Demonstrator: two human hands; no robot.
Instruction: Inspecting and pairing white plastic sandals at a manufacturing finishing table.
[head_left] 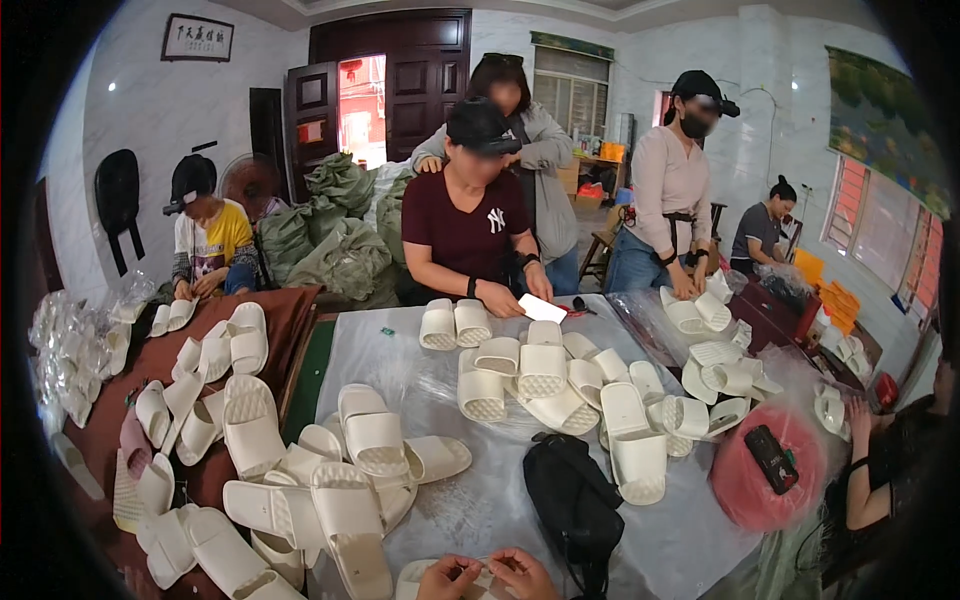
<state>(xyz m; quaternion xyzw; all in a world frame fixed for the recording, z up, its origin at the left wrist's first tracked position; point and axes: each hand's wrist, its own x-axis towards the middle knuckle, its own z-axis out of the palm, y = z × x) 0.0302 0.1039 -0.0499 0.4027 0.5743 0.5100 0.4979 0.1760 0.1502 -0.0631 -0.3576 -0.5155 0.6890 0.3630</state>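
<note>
At the lower edge, my left hand [449,579] and my right hand [521,575] face each other with fingers curled and tips pinched. Whatever is between the fingertips is too small to make out. Under and beside them lies a cream slipper [408,576], mostly covered by the hands. To the left is a loose pile of cream slippers, one of them [352,530] standing out near my left hand. A black bag [570,500] with a strap lies just beyond my right hand.
More cream slippers [543,370] are heaped mid-table. A red plastic-wrapped roll [735,500] carries a black pouch [770,459] at right. Across the table a person [470,230] holds a white card [542,309]; others work at both sides. Green sacks [345,255] are piled behind.
</note>
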